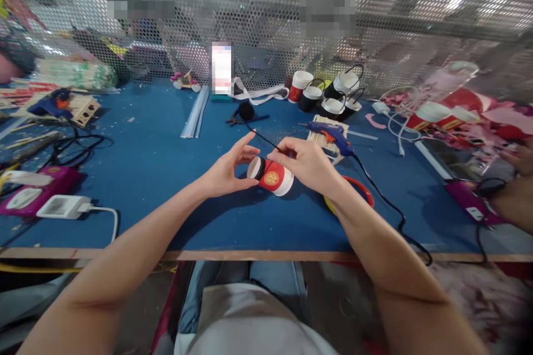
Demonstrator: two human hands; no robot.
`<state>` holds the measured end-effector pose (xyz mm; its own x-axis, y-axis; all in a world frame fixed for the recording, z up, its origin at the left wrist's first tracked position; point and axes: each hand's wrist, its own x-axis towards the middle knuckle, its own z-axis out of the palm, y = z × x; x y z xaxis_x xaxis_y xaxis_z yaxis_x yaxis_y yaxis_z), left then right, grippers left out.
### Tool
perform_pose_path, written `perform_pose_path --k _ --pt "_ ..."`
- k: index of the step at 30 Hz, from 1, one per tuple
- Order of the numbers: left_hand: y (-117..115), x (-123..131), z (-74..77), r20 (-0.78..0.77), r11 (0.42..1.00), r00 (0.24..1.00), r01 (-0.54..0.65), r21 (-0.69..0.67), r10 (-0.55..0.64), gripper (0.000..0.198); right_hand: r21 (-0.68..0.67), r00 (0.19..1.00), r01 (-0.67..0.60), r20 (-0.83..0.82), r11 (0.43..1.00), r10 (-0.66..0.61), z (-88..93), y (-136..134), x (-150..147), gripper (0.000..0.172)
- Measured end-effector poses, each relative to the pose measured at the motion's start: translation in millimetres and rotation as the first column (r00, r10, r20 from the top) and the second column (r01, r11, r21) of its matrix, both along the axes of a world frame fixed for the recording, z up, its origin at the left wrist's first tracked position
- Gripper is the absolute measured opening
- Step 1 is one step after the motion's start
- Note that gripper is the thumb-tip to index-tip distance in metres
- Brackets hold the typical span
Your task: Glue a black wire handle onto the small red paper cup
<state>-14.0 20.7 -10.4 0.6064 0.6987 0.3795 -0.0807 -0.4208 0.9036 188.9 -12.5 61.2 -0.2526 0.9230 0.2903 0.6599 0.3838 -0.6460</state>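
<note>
Blue felt is covering the workbench (pixel 145 166), with perforated metal mesh (pixel 258 16) rising behind it. At centre, the left hand (pixel 227 172) is cradling a red paper cup (pixel 272 176) lying on its side, fingers curled loosely against its black-rimmed mouth, while the right hand (pixel 306 163) is pinching a thin black cord (pixel 263 138) at the cup's rim. By my judgement the handle is being attached; the next move needs the cord end seated precisely. At one o'clock, finished cups (pixel 328 97) are standing with handles, their contents not visible. A glue gun (pixel 331 134) is lying just beyond.

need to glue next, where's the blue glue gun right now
The blue glue gun lies on wooden sticks just beyond the right hand, in front of the cups.
</note>
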Motion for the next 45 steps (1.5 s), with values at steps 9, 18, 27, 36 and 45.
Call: perform_pose_path --k 9,18,27,36,45 --pt "-5 3 6.6 0.041 0.996 0.996 0.079 -0.031 -0.078 0.094 0.012 0.998 0.008 -0.066 1.0 -0.008 -20.3 9 1 0.026" --pt "-6 3 6.8 0.023 0.994 0.993 0.112 0.003 -0.112 0.092 -0.035 1.0 0.016 -0.023 0.999 -0.016 -26.1 9 -2 0.024" --pt "-6 1 7.0 -0.066 0.992 0.991 0.123 0.04 -0.121 0.091 -0.112 0.999 0.003 0.037 0.994 0.001 -34.1 5 -3 0.024" --pt "-9 -1 12.2 -0.224 0.993 0.974 -0.019 0.114 0.044 0.101 -0.052 0.992 0.087 0.093 0.995 -0.082 -38.8 -1 -8 0.02" --pt "-28 17 7.7 -0.28 0.98 0.943 -0.197 -0.028 0.181 0.103 0.002 0.952 0.173 0.254 0.985 -0.168 -33.5 -16 -27 0.015"
